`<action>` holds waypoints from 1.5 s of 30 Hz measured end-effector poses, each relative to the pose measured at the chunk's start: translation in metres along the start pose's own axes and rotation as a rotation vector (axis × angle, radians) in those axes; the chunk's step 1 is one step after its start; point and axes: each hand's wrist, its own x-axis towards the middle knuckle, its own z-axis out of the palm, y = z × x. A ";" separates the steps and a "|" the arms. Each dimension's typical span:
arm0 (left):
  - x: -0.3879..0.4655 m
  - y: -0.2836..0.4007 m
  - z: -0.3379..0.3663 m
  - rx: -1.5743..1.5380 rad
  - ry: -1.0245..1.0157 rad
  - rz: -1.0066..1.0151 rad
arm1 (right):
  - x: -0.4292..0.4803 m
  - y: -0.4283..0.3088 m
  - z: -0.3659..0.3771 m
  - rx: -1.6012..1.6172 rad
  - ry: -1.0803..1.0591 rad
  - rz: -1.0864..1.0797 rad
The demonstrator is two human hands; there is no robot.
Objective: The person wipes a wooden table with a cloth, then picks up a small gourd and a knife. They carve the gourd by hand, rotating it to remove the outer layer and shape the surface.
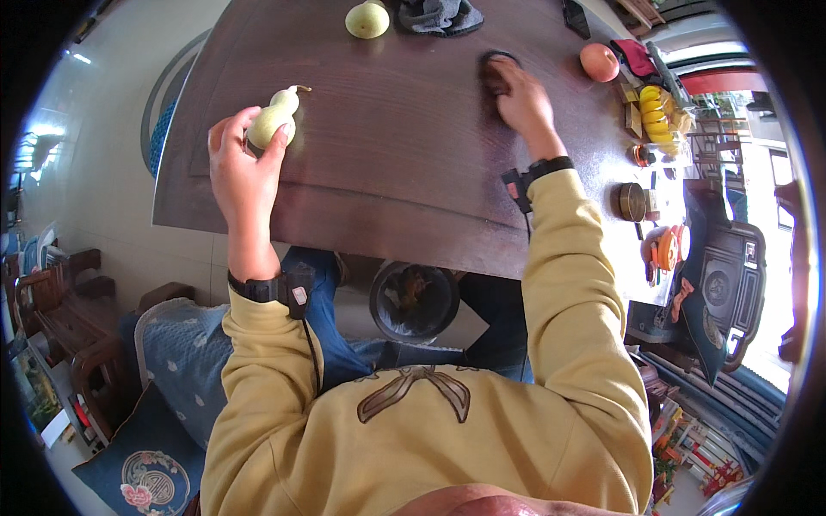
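Observation:
My left hand (243, 169) grips a pale green bottle gourd (271, 126) by its larger bulb, thumb on one side and fingers on the other. The narrower bulb and curled stem point away from me. Over the right part of the dark wooden table (393, 135), my right hand (521, 100) is blurred. Its fingers are on a small dark round object (500, 61), mostly hidden beneath them; whether they grip it or only touch it is unclear. A round yellow-green fruit (367, 20) sits at the far side, beside a crumpled grey cloth (440, 15).
A red apple (599, 62), a dark phone-like object (575, 18) and yellow packaging (655, 115) lie toward the right. A brass-coloured round container (632, 202) and orange-rimmed tape rolls (668, 249) stand nearer. Below the table edge, a dark bin (381, 309) stands between my legs.

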 end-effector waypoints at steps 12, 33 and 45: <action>-0.034 0.042 0.024 0.036 -0.534 0.045 | -0.026 -0.091 -0.003 0.390 -0.393 -0.192; -0.036 0.034 0.021 0.196 -0.588 0.115 | 0.066 -0.085 0.021 -0.192 -0.145 -0.145; -0.035 0.034 0.021 0.132 -0.582 0.088 | 0.026 0.015 -0.025 0.255 -0.059 0.224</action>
